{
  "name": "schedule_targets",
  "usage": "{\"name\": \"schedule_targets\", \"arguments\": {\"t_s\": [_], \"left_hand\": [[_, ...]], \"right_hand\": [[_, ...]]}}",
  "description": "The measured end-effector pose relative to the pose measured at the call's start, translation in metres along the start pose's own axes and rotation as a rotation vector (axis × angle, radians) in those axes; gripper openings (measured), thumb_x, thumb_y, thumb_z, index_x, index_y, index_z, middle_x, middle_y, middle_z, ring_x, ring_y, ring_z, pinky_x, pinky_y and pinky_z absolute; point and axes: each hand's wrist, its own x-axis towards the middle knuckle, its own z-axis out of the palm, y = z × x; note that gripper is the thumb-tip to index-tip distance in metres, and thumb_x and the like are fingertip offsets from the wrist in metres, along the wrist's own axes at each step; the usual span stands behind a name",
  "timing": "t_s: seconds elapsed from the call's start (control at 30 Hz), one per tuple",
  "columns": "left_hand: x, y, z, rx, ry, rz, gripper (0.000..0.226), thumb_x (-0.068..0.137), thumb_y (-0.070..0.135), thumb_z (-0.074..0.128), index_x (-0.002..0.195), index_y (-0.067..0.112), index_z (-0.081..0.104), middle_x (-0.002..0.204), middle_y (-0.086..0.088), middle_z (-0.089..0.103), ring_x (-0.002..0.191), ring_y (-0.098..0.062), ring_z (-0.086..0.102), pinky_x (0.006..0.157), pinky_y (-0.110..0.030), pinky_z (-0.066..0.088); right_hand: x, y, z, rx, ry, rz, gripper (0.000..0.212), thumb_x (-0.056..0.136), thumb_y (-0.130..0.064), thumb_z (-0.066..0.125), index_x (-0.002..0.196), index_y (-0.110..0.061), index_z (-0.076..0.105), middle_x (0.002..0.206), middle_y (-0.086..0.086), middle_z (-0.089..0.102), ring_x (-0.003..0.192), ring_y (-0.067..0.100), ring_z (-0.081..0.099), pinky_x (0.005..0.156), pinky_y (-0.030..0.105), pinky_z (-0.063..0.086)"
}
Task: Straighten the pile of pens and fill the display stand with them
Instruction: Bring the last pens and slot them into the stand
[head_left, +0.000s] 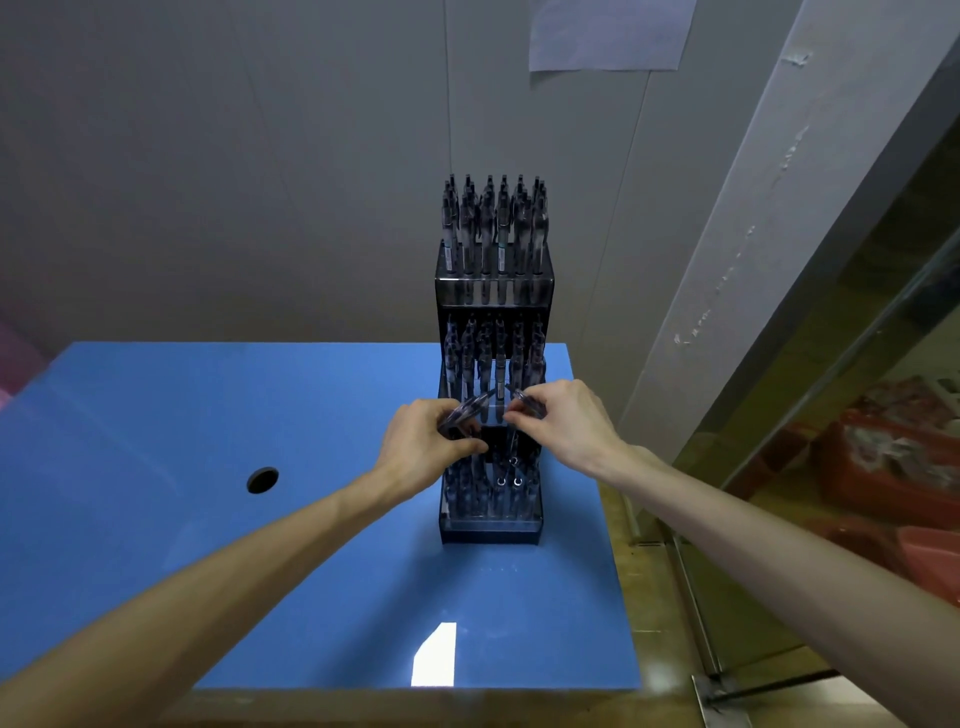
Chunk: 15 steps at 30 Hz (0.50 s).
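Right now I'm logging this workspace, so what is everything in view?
Table: one, blue, centre, with a round hole on its left.
Display stand: one, dark, three tiers, on the table's right side.
Pens in stand: many, dark, upright in the tiers; count unclear.
Paper: one, pale, on the wall above.
Bins: red, blurred, far right.
Left hand: grips several pens.
Right hand: pinches one pen.

No legible text on the wall paper (610, 34) or the pens (493, 223).
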Motion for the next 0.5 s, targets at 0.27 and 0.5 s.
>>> {"name": "schedule_targets", "arguments": {"t_s": [0.27, 0.5], "left_hand": [[-0.001, -0.003, -0.003, 0.067, 0.045, 0.055, 0.021, 0.075, 0.036, 0.09, 0.079, 0.025, 0.072, 0.055, 0.014, 0.059, 0.051, -0.003, 0.049, 0.052, -0.026, 0.034], [0.007, -0.006, -0.006, 0.045, 0.043, 0.037, 0.022, 0.074, 0.036, 0.09, 0.081, 0.024, 0.073, 0.066, 0.009, 0.068, 0.053, -0.001, 0.051, 0.055, -0.026, 0.04]], "right_hand": [[-0.001, 0.002, 0.008, 0.028, 0.1, -0.004, 0.018, 0.092, -0.036, 0.074, 0.089, -0.019, 0.079, 0.075, -0.006, 0.071, 0.067, 0.011, 0.06, 0.062, 0.029, 0.048], [0.002, 0.002, 0.014, -0.005, 0.055, 0.001, 0.019, 0.092, -0.038, 0.073, 0.092, -0.02, 0.079, 0.083, -0.006, 0.075, 0.075, 0.014, 0.065, 0.067, 0.03, 0.052]]}}
